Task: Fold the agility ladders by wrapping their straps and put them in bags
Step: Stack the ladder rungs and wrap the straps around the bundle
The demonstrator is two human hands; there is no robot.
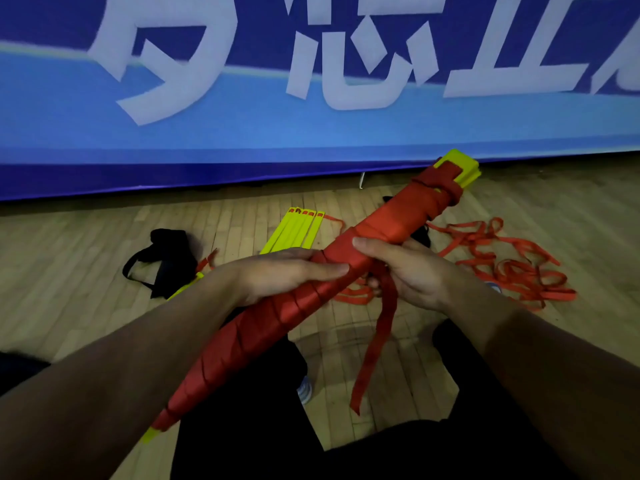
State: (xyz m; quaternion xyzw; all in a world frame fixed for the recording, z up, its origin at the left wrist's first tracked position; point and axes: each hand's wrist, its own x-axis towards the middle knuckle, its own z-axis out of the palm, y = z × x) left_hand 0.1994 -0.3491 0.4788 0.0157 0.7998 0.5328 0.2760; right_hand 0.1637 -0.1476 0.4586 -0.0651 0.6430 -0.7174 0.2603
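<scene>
Loosening your left hand [287, 271], clamped round the ladder bundle [311, 292], lets wraps slip while your right hand [412, 271] pinches the strap tail [377, 341] at five o'clock.

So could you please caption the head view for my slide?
Both hands, left and right, wrap red strap around a bundled agility ladder.

Both forearms extend forward and converge. Left hand [287, 275] lies palm-down, fingers closed around the bundle [263, 327]. Right hand [412, 271] grips it, thumb on top.
</scene>
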